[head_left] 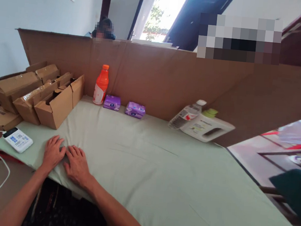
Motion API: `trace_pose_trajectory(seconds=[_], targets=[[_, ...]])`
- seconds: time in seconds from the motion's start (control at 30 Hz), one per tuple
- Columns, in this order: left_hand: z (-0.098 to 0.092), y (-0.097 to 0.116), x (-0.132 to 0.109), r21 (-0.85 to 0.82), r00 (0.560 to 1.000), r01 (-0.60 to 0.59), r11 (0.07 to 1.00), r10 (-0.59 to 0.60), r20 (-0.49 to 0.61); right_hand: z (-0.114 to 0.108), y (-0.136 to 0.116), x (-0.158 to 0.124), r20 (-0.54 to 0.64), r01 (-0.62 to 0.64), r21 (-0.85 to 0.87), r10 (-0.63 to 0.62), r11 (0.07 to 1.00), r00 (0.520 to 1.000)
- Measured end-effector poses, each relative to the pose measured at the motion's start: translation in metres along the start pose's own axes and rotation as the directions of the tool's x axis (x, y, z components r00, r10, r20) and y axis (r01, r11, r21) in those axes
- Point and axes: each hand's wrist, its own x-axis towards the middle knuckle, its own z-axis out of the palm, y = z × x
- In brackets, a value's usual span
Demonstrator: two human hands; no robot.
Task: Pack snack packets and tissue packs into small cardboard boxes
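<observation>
My left hand [53, 152] lies palm down on the green cloth of the table [146, 155], holding nothing. Close beside it on the right, my right hand [76, 164] also rests flat on the cloth with its fingers slightly apart. A white power bank [18, 140] with a cable lies left of my left hand. Farther back stand an orange bottle [101, 85] and two purple packs, one [112, 102] near the bottle and another [135, 109] to its right. A clear plastic bottle [186, 115] leans beside a white jug [204, 128] with a green cap.
Open cardboard boxes [57, 107] crowd the back left. A tall cardboard panel [153, 79] runs along the back edge. Behind it a person's head [104, 28] shows. At the right are a teal chair [294, 191] and floor tiles.
</observation>
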Motion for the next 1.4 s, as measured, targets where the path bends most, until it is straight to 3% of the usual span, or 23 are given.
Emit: trace_pose_trajectory(seconds=[0.23,0.6,0.97,1.27,1.4], targets=[[0.003,0.001,-0.001,0.033,0.999,0.035,0.999,-0.036,0.033,-0.002,0.010,-0.003,0.014,0.030,0.170,-0.033,0.985,0.999],[-0.006,0.000,0.004,0.117,0.997,-0.012,0.993,0.002,0.081,-0.009,0.009,0.002,0.024,0.183,0.339,-0.203,0.923,0.979],[-0.008,0.003,0.004,0.117,0.995,0.018,0.993,-0.029,0.096,-0.005,0.010,-0.001,0.024,0.190,0.436,-0.222,0.880,0.975],[-0.006,0.012,-0.008,0.023,0.997,0.027,0.999,-0.028,0.071,0.001,0.020,-0.009,-0.017,0.176,0.571,-0.202,0.802,0.979],[-0.005,0.016,-0.017,-0.062,0.998,0.015,0.998,-0.011,0.054,-0.024,0.024,-0.006,0.033,0.120,0.641,-0.183,0.758,0.983]])
